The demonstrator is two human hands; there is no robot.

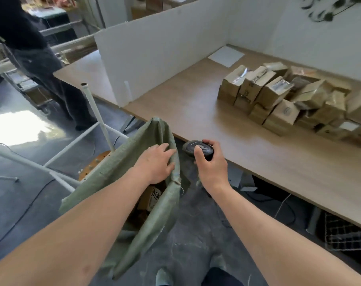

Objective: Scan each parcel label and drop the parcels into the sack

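A green woven sack (154, 207) stands open on the floor beside the table. My left hand (156, 162) reaches over its mouth with fingers straight, resting against the sack's rim. A brown parcel (150, 198) with handwriting lies inside the sack. My right hand (210, 162) grips a black scanner (198, 148) at the table's near edge. A pile of several brown cardboard parcels (289, 100) sits on the wooden table (196, 112) to the right.
A white partition (154, 50) walls the table's left and back sides, and a white sheet (226, 55) lies in its far corner. A white metal frame (97, 118) stands left of the sack. Another person (37, 56) stands at far left. Cables run across the floor.
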